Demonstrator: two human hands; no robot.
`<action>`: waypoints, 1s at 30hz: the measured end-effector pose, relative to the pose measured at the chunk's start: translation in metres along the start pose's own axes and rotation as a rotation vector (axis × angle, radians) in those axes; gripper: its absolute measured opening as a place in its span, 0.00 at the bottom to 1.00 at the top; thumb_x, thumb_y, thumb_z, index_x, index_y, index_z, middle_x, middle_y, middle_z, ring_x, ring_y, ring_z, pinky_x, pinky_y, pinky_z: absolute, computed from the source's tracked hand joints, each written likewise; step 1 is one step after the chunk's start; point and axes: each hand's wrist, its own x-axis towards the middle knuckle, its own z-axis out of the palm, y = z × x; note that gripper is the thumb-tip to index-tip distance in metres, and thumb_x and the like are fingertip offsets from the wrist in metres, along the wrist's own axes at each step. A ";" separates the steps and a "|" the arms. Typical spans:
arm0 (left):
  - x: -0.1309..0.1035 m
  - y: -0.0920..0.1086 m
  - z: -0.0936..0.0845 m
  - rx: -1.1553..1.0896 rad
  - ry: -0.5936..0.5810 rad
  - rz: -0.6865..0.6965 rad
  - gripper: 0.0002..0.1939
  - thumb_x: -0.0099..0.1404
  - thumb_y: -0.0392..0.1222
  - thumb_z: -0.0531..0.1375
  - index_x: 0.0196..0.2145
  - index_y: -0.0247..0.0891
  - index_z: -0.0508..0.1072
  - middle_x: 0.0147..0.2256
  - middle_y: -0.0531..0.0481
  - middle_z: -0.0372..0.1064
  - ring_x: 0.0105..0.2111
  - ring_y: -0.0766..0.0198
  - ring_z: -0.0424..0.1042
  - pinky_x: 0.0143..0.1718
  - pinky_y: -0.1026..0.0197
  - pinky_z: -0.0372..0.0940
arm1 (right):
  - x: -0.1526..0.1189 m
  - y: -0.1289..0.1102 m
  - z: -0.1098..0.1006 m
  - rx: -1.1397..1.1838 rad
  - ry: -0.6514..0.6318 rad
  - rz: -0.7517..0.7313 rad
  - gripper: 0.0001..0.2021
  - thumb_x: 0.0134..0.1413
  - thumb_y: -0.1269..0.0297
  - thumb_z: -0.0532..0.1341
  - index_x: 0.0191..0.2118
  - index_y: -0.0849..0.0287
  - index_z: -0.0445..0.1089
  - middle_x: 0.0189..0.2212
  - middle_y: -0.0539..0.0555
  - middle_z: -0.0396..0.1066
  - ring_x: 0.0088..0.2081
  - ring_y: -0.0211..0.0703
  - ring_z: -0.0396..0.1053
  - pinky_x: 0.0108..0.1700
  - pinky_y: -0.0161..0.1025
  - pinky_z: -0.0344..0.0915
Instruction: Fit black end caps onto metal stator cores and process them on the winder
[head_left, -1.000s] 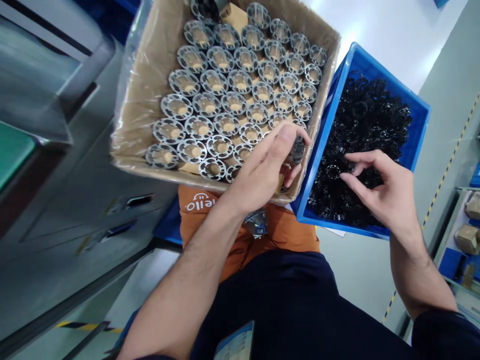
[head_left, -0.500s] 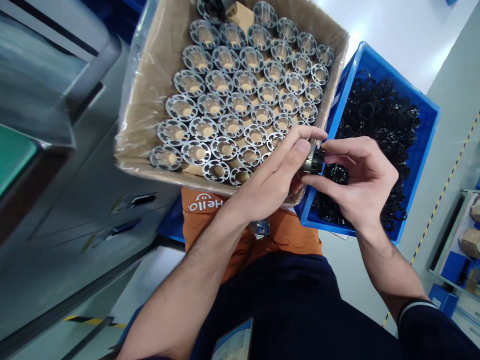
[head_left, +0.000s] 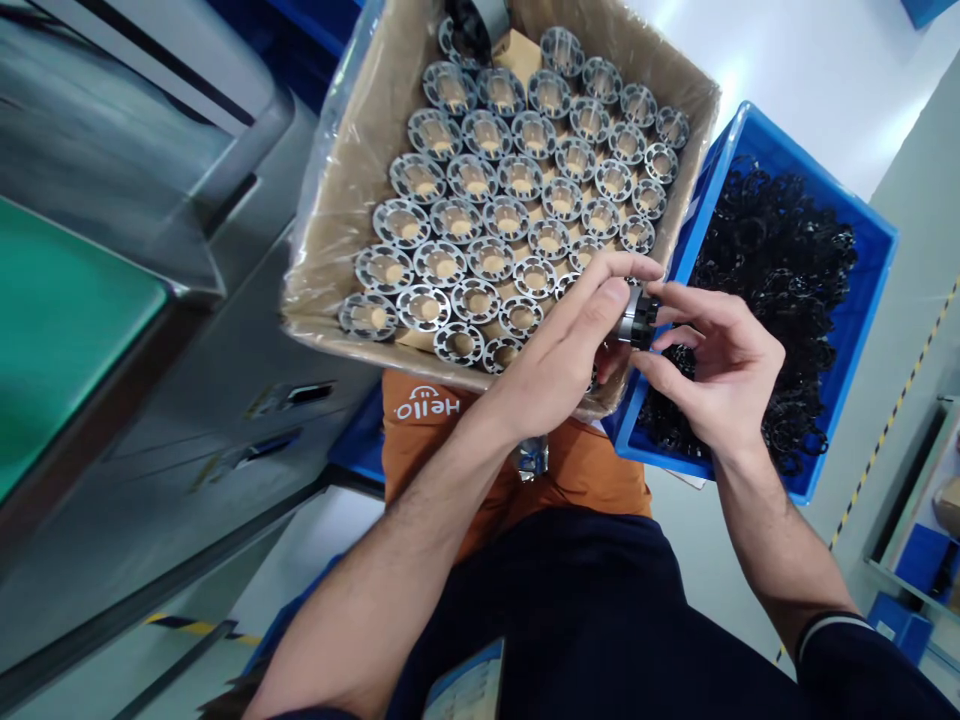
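My left hand point(head_left: 574, 335) is closed around a slotted metal stator core point(head_left: 625, 322), a short hollow cylinder held on its side over the carton's near right corner. A black plastic ring point(head_left: 643, 318) sits against the end of the core that faces right. My right hand point(head_left: 724, 365) has its fingertips and thumb at the ring's edge, gripping it from the right. Rows of similar stator cores point(head_left: 474, 300) stand on end in the carton point(head_left: 360, 120). Loose black plastic rings point(head_left: 780, 260) fill much of the blue bin point(head_left: 851, 360) beneath and beyond my right hand.
A clear plastic liner covers the carton's rim. At its far left corner lies a dark part point(head_left: 476, 25) beside a cardboard piece point(head_left: 517, 52). Left stands a metal machine cabinet point(head_left: 247, 370) with a green top point(head_left: 67, 320). A shelf point(head_left: 919, 530) is at far right.
The view has shifted, so carton and bin appear farther right. Both hands stay at the same core and black ring, with the right fingers slightly more spread.
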 end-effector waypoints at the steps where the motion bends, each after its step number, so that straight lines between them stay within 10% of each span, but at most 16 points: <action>1: 0.000 0.000 0.000 -0.003 0.003 0.003 0.30 0.84 0.76 0.61 0.59 0.49 0.80 0.40 0.48 0.76 0.27 0.64 0.69 0.24 0.57 0.67 | 0.000 0.001 0.000 -0.007 0.001 0.000 0.18 0.64 0.58 0.82 0.58 0.44 0.88 0.58 0.56 0.88 0.56 0.56 0.86 0.46 0.50 0.91; 15: -0.003 0.004 0.001 0.115 -0.020 0.004 0.26 0.88 0.72 0.56 0.57 0.48 0.77 0.42 0.49 0.72 0.29 0.67 0.64 0.27 0.61 0.68 | 0.002 0.010 0.001 0.112 0.027 -0.092 0.16 0.66 0.60 0.85 0.57 0.41 0.92 0.54 0.52 0.87 0.50 0.48 0.87 0.44 0.42 0.92; 24: -0.006 0.000 -0.003 0.199 -0.073 0.038 0.26 0.89 0.71 0.55 0.63 0.49 0.76 0.44 0.49 0.75 0.30 0.64 0.66 0.29 0.58 0.70 | -0.001 0.013 0.004 0.002 0.045 -0.189 0.16 0.68 0.61 0.83 0.58 0.36 0.91 0.57 0.51 0.88 0.58 0.56 0.87 0.61 0.59 0.89; 27: 0.004 0.011 -0.002 0.429 -0.070 0.137 0.28 0.90 0.69 0.53 0.69 0.46 0.74 0.60 0.42 0.79 0.48 0.55 0.81 0.50 0.51 0.81 | 0.002 0.012 -0.001 0.021 0.041 -0.144 0.19 0.70 0.60 0.82 0.63 0.38 0.88 0.60 0.53 0.86 0.60 0.56 0.86 0.62 0.57 0.89; 30: 0.019 0.038 -0.008 0.807 0.074 0.312 0.33 0.85 0.54 0.62 0.80 0.39 0.66 0.80 0.35 0.66 0.75 0.40 0.70 0.73 0.40 0.74 | 0.011 0.008 -0.027 -0.109 0.019 -0.070 0.24 0.72 0.56 0.80 0.69 0.40 0.81 0.59 0.55 0.85 0.58 0.56 0.86 0.61 0.59 0.89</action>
